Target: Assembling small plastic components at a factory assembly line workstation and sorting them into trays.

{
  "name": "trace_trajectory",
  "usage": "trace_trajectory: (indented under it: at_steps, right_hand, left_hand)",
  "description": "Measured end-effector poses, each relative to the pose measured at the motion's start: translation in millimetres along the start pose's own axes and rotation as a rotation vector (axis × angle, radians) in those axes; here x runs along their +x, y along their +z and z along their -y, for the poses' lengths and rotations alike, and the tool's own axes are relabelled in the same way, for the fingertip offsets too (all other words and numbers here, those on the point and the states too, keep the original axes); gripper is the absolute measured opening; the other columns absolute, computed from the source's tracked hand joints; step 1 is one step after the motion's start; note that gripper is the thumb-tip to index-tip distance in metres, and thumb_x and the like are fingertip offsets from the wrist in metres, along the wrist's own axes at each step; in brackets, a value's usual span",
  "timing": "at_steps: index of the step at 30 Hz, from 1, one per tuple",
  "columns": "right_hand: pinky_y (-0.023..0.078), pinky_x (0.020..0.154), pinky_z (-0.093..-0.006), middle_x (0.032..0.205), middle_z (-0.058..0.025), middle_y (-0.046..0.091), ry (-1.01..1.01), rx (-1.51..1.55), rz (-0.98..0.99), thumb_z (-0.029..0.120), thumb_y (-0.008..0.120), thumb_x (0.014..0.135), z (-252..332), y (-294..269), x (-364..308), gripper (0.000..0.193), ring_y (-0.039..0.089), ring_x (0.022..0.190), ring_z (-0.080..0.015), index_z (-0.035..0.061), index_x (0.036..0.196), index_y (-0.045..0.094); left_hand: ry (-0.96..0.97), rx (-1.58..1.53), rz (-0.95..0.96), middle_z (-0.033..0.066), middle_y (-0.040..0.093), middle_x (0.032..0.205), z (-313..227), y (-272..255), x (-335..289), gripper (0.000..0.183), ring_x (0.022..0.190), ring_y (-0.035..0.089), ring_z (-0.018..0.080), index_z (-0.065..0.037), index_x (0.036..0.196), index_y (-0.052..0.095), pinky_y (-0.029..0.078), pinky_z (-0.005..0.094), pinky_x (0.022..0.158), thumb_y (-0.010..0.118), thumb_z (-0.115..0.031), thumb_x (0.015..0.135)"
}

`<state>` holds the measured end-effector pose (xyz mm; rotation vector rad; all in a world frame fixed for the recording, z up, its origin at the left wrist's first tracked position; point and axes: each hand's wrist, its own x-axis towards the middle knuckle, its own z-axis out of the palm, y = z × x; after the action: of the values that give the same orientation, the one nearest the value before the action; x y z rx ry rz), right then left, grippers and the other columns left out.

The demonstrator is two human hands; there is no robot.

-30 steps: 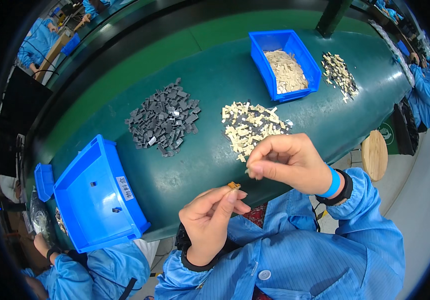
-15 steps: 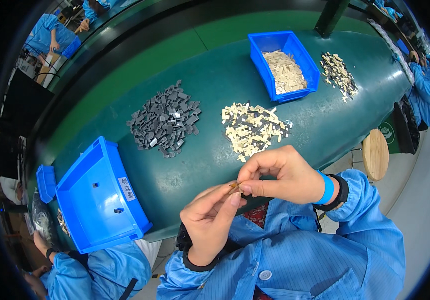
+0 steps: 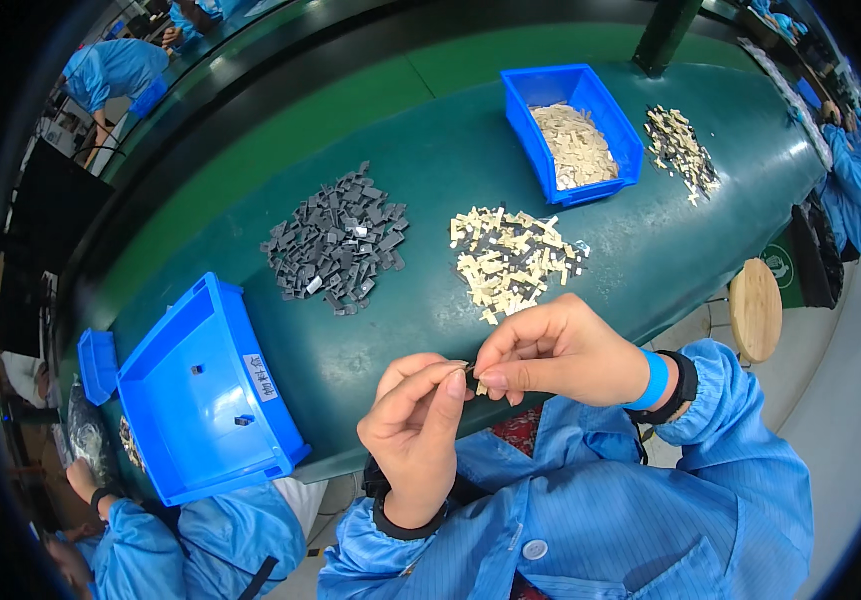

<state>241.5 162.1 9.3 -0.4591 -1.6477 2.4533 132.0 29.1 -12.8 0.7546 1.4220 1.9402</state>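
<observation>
Left hand (image 3: 415, 430) is pinching narrow, thumb against fingertips, holding one side of a tiny dark part (image 3: 471, 378). Right hand (image 3: 565, 350) is pinching narrow too, gripping the part from the other side; a pale bit (image 3: 482, 390) is showing under its fingertips. Whether that bit is joined to the part, cannot tell; fingers are hiding most of it.

Change: a second ago the hands were standing apart, with the left holding something orange-brown; now their fingertips are meeting and dark is showing between them. Reading that as both hands now working on one small piece. The part is sitting in the air, just off the table's near edge.

Outward: cream-and-black pile (image 3: 510, 262) is lying on the green table (image 3: 420, 170) just beyond the right hand. Grey pile (image 3: 340, 240) is lying left of that. Blue bin (image 3: 595, 192) is standing farther back, holding cream pieces (image 3: 575, 150); a smaller mixed pile (image 3: 680, 150) is lying to its right. Blue tray (image 3: 200, 435) is sitting left of the hands, holding two small dark pieces (image 3: 243, 420), well apart from each other. Co-worker's hand (image 3: 80, 480) is resting near the far left edge.
</observation>
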Motion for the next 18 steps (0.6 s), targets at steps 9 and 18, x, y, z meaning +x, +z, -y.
trace_trajectory:
  at_steps: [9, 18]
  right_hand:
    - [0.048, 0.059, -0.0202, 0.078, -0.0064, 0.063, -0.036, -0.016, -0.066, 0.007, 0.061, 0.083, -5.6, 4.4, 2.7, 0.015, 0.057, 0.066, -0.0081, -0.0048, 0.093, 0.062]
    - [0.047, 0.058, -0.0206, 0.078, -0.0065, 0.063, -0.038, 0.019, -0.088, 0.005, 0.062, 0.083, -6.1, 6.5, 2.7, 0.013, 0.058, 0.066, -0.0082, -0.0037, 0.092, 0.062]
  left_hand:
    - [0.088, 0.100, -0.052, 0.0087, 0.053, 0.092, -0.2, 5.7, -2.4, 0.010, 0.083, 0.049, 0.0143, 0.004, 0.087, 0.064, 0.040, 0.0244, 0.074, 0.063, -0.003, 0.080]
    - [0.031, 0.022, -0.036, 0.0079, 0.052, 0.091, 7.2, 5.2, -3.1, 0.012, 0.084, 0.049, 0.0146, 0.003, 0.090, 0.064, 0.039, 0.0257, 0.076, 0.059, -0.005, 0.083]
